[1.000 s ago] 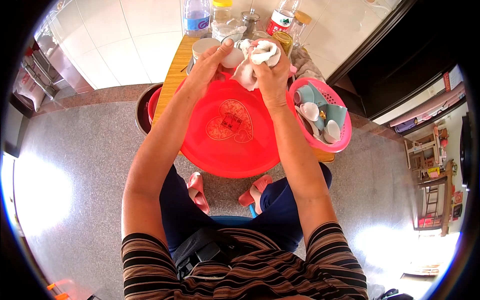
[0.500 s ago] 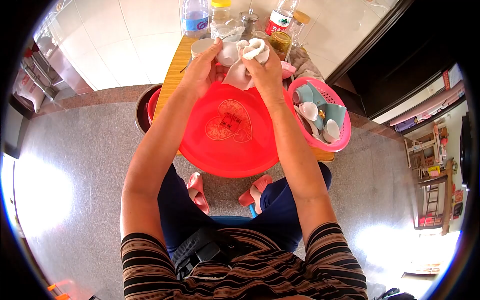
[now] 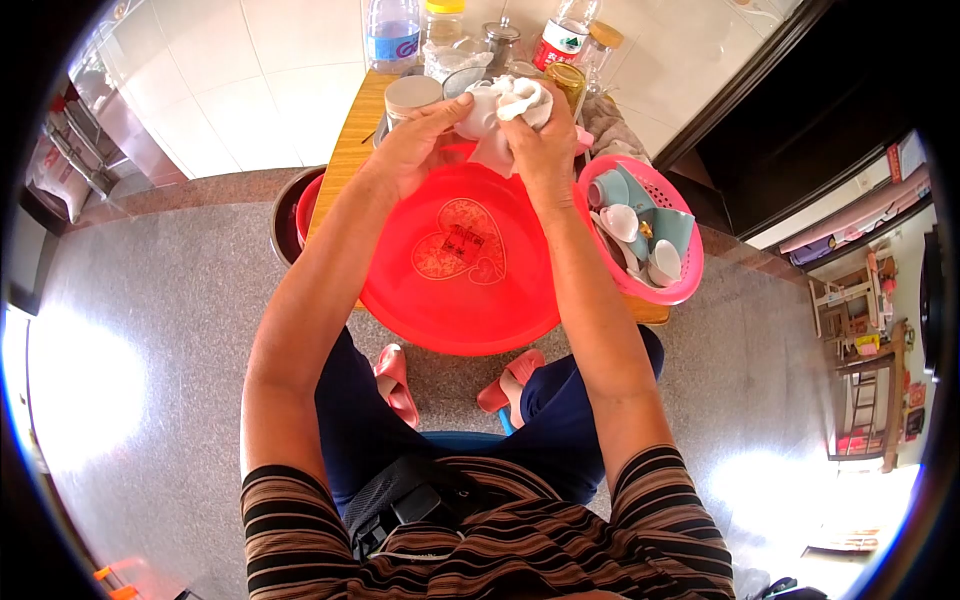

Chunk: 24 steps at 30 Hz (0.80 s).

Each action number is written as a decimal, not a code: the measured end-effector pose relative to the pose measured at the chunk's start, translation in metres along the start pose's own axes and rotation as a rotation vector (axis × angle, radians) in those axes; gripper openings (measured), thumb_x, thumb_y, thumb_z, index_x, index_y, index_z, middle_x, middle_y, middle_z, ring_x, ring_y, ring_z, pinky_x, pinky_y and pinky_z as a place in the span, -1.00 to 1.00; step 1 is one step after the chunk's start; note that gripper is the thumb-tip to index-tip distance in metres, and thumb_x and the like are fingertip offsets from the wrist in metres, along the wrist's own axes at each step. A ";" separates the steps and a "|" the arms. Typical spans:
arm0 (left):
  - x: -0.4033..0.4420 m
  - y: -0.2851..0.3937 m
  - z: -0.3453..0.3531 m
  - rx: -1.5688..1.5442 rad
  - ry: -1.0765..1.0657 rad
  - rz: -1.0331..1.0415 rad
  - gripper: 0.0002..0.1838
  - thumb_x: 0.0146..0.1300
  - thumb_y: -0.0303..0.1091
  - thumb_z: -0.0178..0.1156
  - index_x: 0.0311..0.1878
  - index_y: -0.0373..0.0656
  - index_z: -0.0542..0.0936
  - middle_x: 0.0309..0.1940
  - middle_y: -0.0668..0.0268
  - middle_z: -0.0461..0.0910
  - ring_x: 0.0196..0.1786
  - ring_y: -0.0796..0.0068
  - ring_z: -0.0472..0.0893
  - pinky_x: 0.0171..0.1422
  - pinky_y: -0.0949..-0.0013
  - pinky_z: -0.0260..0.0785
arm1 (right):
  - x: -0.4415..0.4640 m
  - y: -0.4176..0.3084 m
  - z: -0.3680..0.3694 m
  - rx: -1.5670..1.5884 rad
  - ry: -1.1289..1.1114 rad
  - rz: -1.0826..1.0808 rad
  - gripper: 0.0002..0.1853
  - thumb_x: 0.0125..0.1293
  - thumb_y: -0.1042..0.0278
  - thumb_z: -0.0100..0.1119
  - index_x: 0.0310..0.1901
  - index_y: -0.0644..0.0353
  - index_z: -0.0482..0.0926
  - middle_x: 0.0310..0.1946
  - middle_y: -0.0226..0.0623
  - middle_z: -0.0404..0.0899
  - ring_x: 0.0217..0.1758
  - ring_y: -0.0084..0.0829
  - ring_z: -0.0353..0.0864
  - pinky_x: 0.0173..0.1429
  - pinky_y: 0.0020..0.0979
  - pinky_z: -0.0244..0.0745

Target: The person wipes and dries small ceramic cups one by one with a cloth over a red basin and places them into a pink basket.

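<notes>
Over the far side of a red basin [image 3: 400,290], my left hand [image 3: 418,150] grips a small white cup [image 3: 477,115], its thumb along the near side. My right hand [image 3: 545,145] is closed on a white cloth [image 3: 525,100], bunched at the top with a flap hanging down. The cloth presses against the cup and covers part of it. To the right, a pink perforated basket [image 3: 683,290] holds white cups, pale blue-green pieces and other tableware.
Along the wall on the wooden table [image 3: 348,150] stand a blue-labelled bottle [image 3: 392,45], a yellow-lidded jar [image 3: 443,25], a red-labelled bottle [image 3: 560,42], an amber glass jar [image 3: 567,78] and a white-lidded container [image 3: 412,95]. A metal basin [image 3: 285,225] lies left.
Both hands have shifted slightly right. The cup has come against the cloth and is now partly covered, and the white-lidded container behind shows more fully.
</notes>
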State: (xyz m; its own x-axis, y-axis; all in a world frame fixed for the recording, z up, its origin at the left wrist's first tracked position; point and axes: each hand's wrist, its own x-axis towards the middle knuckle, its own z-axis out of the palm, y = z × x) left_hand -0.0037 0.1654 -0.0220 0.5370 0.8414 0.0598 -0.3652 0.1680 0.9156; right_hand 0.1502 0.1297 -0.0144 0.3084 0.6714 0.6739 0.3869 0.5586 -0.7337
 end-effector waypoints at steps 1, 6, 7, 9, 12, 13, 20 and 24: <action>0.002 -0.001 -0.002 0.000 -0.001 0.000 -0.63 0.32 0.01 0.16 0.01 -0.02 0.48 -0.19 0.40 0.56 -0.20 0.60 0.54 -0.20 0.46 0.44 | -0.001 -0.001 0.000 -0.001 0.001 0.000 -0.68 -0.06 0.43 0.33 -0.19 0.20 0.55 -0.23 -0.22 0.53 -0.16 -0.21 0.56 -0.07 -0.32 0.45; 0.012 -0.009 -0.015 -0.167 0.150 0.023 -0.68 0.24 -0.03 0.26 -0.09 -0.03 0.60 -0.16 0.44 0.60 -0.12 0.61 0.51 -0.10 0.42 0.39 | -0.008 -0.016 0.006 -0.155 -0.162 -0.178 -0.69 -0.06 0.37 0.37 -0.20 0.08 0.58 -0.24 -0.27 0.47 -0.16 -0.20 0.56 -0.11 -0.29 0.47; 0.011 -0.008 -0.013 -0.167 0.149 0.023 -0.68 0.24 -0.03 0.26 -0.09 -0.03 0.60 -0.16 0.44 0.60 -0.12 0.61 0.51 -0.10 0.42 0.39 | -0.007 -0.015 0.006 -0.205 -0.159 -0.212 -0.69 -0.06 0.32 0.38 -0.21 0.02 0.59 -0.25 -0.26 0.45 -0.17 -0.19 0.56 -0.13 -0.29 0.48; 0.008 -0.005 -0.011 -0.096 0.089 0.036 -0.68 0.24 -0.05 0.27 -0.10 -0.06 0.60 -0.21 0.45 0.60 -0.18 0.63 0.52 -0.12 0.44 0.40 | -0.005 -0.011 0.005 -0.201 -0.121 -0.194 -0.70 -0.04 0.31 0.37 -0.21 0.06 0.59 -0.25 -0.26 0.47 -0.17 -0.20 0.56 -0.13 -0.30 0.48; 0.005 -0.001 -0.013 -0.044 -0.038 -0.027 -0.69 0.25 -0.07 0.26 -0.09 -0.07 0.59 -0.25 0.45 0.61 -0.24 0.65 0.54 -0.17 0.48 0.42 | -0.001 0.000 0.002 -0.093 -0.053 -0.058 -0.70 -0.01 0.31 0.35 -0.20 0.14 0.58 -0.25 -0.25 0.50 -0.17 -0.24 0.57 -0.13 -0.31 0.48; 0.004 -0.001 -0.012 -0.044 -0.037 -0.026 -0.69 0.25 -0.07 0.26 -0.09 -0.07 0.59 -0.25 0.45 0.61 -0.24 0.65 0.54 -0.17 0.48 0.42 | 0.000 0.003 0.001 0.007 -0.018 0.061 -0.70 0.01 0.30 0.33 -0.20 0.19 0.57 -0.25 -0.25 0.52 -0.18 -0.26 0.57 -0.13 -0.32 0.47; 0.003 0.001 -0.005 -0.225 0.120 0.037 -0.72 0.27 -0.09 0.25 -0.14 -0.08 0.61 -0.26 0.43 0.63 -0.20 0.67 0.58 -0.22 0.54 0.45 | -0.003 0.000 0.003 0.086 -0.125 0.127 -0.67 0.02 0.32 0.31 -0.16 0.20 0.54 -0.25 -0.24 0.53 -0.22 -0.23 0.58 -0.14 -0.30 0.47; 0.005 -0.002 -0.011 -0.093 0.098 0.057 -0.70 0.28 -0.08 0.23 -0.10 -0.08 0.62 -0.23 0.45 0.64 -0.19 0.68 0.58 -0.20 0.55 0.44 | -0.006 -0.012 0.006 -0.246 -0.088 -0.197 -0.69 -0.03 0.26 0.36 -0.20 -0.02 0.55 -0.28 -0.27 0.46 -0.20 -0.16 0.56 -0.19 -0.24 0.49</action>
State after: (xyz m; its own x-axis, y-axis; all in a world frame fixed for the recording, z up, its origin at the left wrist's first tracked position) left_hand -0.0091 0.1749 -0.0277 0.4380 0.8964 0.0675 -0.4643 0.1613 0.8708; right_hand 0.1391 0.1221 -0.0104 0.1343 0.6076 0.7828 0.6331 0.5551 -0.5395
